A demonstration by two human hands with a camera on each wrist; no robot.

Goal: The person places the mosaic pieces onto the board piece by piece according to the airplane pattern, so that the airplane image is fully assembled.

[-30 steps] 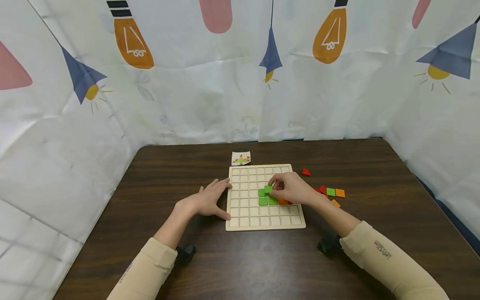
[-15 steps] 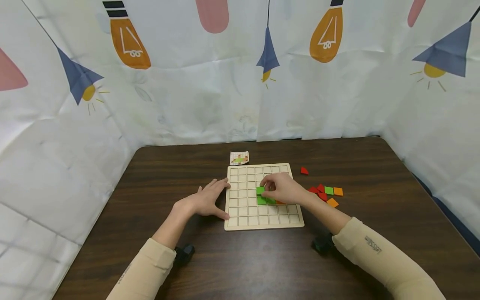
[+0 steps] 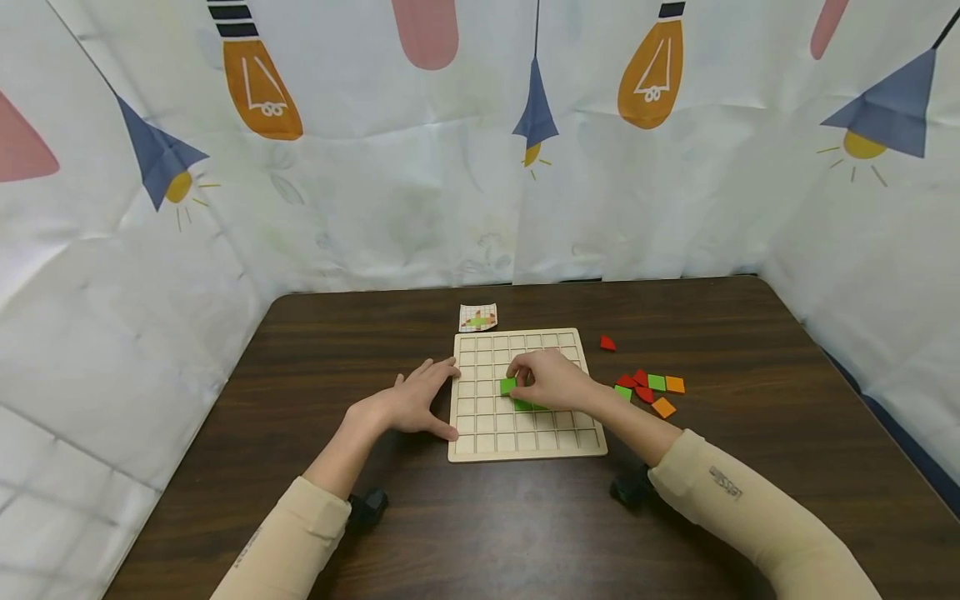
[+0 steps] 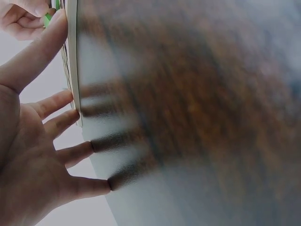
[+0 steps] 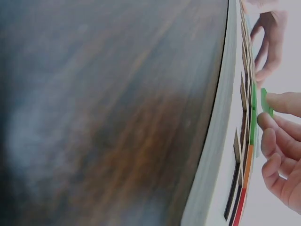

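Note:
My right hand (image 3: pixel 551 381) pinches a green square tile (image 3: pixel 507 387) between thumb and fingertips, over the middle of a light wooden grid board (image 3: pixel 487 433). From the right wrist view, this tile stands slightly above the board's surface. Just below it, more green tiles (image 3: pixel 525 406) lie in the grid, partly hidden by the hand. An orange tile (image 5: pixel 247 167) and a red piece (image 5: pixel 240 207) continue that row. My left hand (image 3: pixel 408 402) spreads its fingers at the board's left edge, with thumb and some fingertips touching the rim.
Behind the board lies a small card (image 3: pixel 478 317) printed with a coloured grid picture. Right of the board are loose red pieces (image 3: pixel 643 394), green tiles (image 3: pixel 657 382) and orange tiles (image 3: pixel 663 407). One red piece (image 3: pixel 607 343) lies apart, farther back on the dark wooden table (image 3: pixel 337 333).
My right hand has moved left across the board with the green tile, uncovering a loose green tile beside the red pieces. The left hand stays at the board's edge.

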